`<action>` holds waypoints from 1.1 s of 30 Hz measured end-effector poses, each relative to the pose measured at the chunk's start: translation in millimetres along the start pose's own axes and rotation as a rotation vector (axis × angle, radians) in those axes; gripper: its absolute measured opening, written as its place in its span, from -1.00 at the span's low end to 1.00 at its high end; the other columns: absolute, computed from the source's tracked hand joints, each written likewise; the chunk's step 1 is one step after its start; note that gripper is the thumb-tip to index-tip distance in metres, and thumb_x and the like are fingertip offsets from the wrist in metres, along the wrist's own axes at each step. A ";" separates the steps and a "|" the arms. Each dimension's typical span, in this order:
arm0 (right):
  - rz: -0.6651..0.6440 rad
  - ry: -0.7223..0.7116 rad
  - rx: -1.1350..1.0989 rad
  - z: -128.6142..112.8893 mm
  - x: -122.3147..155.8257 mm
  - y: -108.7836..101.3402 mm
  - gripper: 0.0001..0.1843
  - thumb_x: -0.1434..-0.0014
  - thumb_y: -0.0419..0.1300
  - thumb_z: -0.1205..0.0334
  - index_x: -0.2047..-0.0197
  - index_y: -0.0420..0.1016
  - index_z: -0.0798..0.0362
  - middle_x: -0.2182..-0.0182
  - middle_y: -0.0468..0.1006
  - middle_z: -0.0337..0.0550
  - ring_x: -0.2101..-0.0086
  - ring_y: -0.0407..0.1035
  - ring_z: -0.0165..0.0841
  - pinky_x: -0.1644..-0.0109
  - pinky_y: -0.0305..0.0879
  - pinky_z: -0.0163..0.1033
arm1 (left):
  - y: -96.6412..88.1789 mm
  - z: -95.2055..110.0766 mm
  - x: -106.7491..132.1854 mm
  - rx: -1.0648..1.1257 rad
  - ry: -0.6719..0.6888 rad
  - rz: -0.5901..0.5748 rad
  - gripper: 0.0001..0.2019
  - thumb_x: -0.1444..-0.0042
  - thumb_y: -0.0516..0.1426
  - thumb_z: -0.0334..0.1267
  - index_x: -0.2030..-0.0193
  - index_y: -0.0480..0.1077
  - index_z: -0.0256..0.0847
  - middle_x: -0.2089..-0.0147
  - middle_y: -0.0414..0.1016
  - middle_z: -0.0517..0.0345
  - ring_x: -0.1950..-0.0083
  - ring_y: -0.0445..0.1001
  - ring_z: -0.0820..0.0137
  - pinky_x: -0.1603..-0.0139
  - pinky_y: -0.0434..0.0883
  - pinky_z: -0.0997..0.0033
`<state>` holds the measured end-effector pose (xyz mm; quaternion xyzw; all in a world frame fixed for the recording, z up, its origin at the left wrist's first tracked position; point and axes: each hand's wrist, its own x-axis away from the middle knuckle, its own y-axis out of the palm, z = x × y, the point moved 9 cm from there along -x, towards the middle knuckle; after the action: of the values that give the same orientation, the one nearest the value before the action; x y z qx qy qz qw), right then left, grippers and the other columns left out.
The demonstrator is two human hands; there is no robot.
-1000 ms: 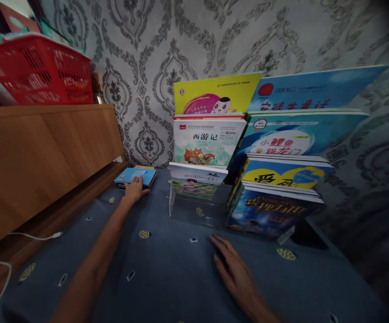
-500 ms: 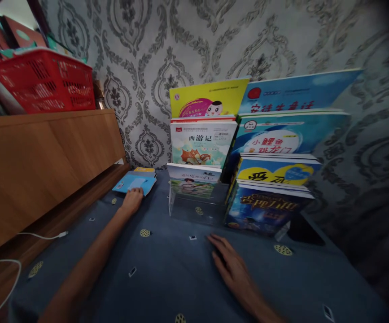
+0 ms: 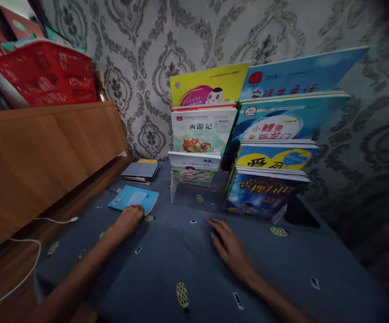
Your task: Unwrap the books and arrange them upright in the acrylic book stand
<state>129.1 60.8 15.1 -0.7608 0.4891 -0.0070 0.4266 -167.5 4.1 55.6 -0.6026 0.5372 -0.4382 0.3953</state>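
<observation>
My left hand (image 3: 128,221) has its fingers closed over the near edge of a thin light-blue book (image 3: 140,194), its thumb hidden. The book lies low over the cloth, at the left of the table. Behind it is a small stack of books (image 3: 139,170) with a grey cover on top and an orange-yellow one at the back. My right hand (image 3: 230,247) rests on the cloth with its fingers stretched out, holding nothing. In front of it stands a clear book rack (image 3: 194,194) with several upright children's books (image 3: 203,130) in tiers.
A dark-blue cloth (image 3: 167,269) with printed shapes covers the table. Left of it are a wooden panel (image 3: 53,152) and a red basket (image 3: 46,74). A white cable (image 3: 56,220) lies by the left edge. Right of the rack is a dark flat object (image 3: 302,212).
My left hand has drawn the light-blue book toward me, off the stack, uncovering the grey cover beneath. My right hand stays on the cloth. The view has shifted slightly.
</observation>
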 end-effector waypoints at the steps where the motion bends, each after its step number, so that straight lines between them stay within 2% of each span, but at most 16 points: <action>1: 0.000 0.003 -0.001 -1.0 -0.2 -0.4 -0.56 -0.38 -0.04 0.14 -0.23 0.42 -0.02 -0.17 0.46 0.09 -0.15 0.40 -0.10 -0.24 0.36 0.14 | -1.5 7.8 6.3 -0.003 0.015 -0.017 -0.67 -0.28 -0.10 -0.57 -0.06 0.39 -0.44 0.04 0.53 -0.30 0.01 0.57 0.13 0.03 0.45 0.21; 10: -0.002 -0.012 -0.008 -12.5 -1.5 -3.1 -0.57 -0.37 -0.02 0.19 -0.21 0.45 -0.01 -0.14 0.46 0.07 -0.12 0.41 -0.13 -0.22 0.36 0.10 | -20.0 89.3 55.8 -0.045 0.202 -0.130 -0.67 -0.16 -0.04 -0.65 0.05 0.44 -0.43 0.12 0.55 -0.30 0.11 0.60 0.11 0.18 0.49 0.24; 14: 0.001 -0.011 -0.024 -18.5 -2.1 -5.7 -0.59 -0.38 -0.03 0.17 -0.18 0.47 0.02 -0.13 0.46 0.08 -0.12 0.41 -0.13 -0.22 0.35 0.10 | -37.7 124.5 64.0 -0.002 0.281 -0.050 -0.70 -0.10 0.00 -0.66 0.14 0.47 -0.42 0.23 0.56 -0.25 0.21 0.61 0.11 0.28 0.49 0.27; 17: 0.036 -0.015 -0.037 -18.8 -2.5 -8.6 -0.61 -0.39 -0.02 0.14 -0.15 0.48 0.02 -0.12 0.48 0.08 -0.12 0.41 -0.13 -0.22 0.35 0.11 | -49.0 161.4 69.0 0.027 0.392 0.002 -0.74 -0.08 0.05 -0.63 0.15 0.50 -0.41 0.25 0.58 -0.27 0.25 0.61 0.14 0.31 0.50 0.29; 22: 0.082 -0.029 -0.027 -11.9 -3.2 -17.9 -0.61 -0.39 -0.02 0.12 -0.13 0.49 0.05 -0.09 0.50 0.11 -0.12 0.41 -0.12 -0.20 0.35 0.11 | -61.8 227.7 75.0 -0.023 0.493 0.120 -0.61 -0.12 0.11 -0.53 -0.10 0.44 -0.60 0.00 0.51 -0.65 0.12 0.63 -0.07 0.23 0.56 0.06; 27: 0.062 -0.018 0.026 -3.1 -6.0 -36.0 -0.65 -0.37 0.00 0.18 -0.04 0.56 0.03 -0.05 0.54 0.06 -0.05 0.45 -0.13 -0.13 0.39 0.06 | -76.3 284.1 84.5 0.000 0.640 0.205 -0.57 -0.19 0.10 -0.46 -0.17 0.38 -0.68 -0.07 0.45 -0.75 0.05 0.60 -0.24 0.34 0.57 0.03; 30: 0.024 -0.013 0.051 -4.0 -6.2 -39.7 -0.65 -0.36 0.00 0.21 -0.03 0.57 0.02 -0.02 0.56 0.03 -0.03 0.46 -0.13 -0.12 0.39 0.07 | -83.8 298.4 90.2 0.008 0.735 0.218 -0.58 -0.25 0.07 -0.43 -0.22 0.36 -0.58 -0.15 0.43 -0.66 -0.02 0.58 -0.20 0.30 0.59 0.04; 33: -0.048 -0.046 0.060 -11.8 -3.1 -30.8 -0.65 -0.36 -0.01 0.24 -0.05 0.56 0.01 -0.01 0.58 0.02 -0.04 0.45 -0.13 -0.14 0.37 0.08 | -88.3 288.9 90.5 0.108 0.810 0.189 -0.66 -0.26 0.07 -0.42 -0.13 0.42 -0.51 -0.14 0.47 -0.49 -0.07 0.56 -0.07 0.22 0.59 0.12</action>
<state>145.1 60.4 44.0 -0.7590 0.4604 -0.0144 0.4602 137.8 -74.6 60.9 -0.3082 0.6784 -0.6291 0.2214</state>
